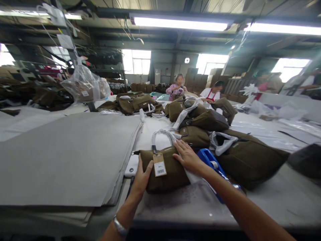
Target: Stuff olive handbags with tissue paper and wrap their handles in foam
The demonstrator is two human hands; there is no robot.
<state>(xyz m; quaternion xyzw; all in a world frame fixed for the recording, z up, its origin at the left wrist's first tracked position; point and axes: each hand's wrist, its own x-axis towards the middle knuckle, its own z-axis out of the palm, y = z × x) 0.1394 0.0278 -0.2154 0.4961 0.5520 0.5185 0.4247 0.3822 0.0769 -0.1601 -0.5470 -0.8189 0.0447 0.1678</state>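
Observation:
A small olive-brown handbag (173, 170) lies on the table right in front of me. Its handle (162, 134) is wrapped in whitish padding and stands up at the back. A brown hang tag with a white barcode label (159, 168) rests on the bag's front. My left hand (143, 175) grips the bag's left end, thumb on the front face and fingers along the side. With fingers stretched out, my right hand (187, 155) lies on the bag's upper right part. A blue tape dispenser (208, 155) is just right of that hand.
Stacked large white sheets (67, 157) cover the table's left side. More olive bags (253, 157) with wrapped handles are piled behind and to the right. Partly under the bag, a white device (131, 166) shows. Clear plastic (82, 83) hangs from a post. Several people work beyond.

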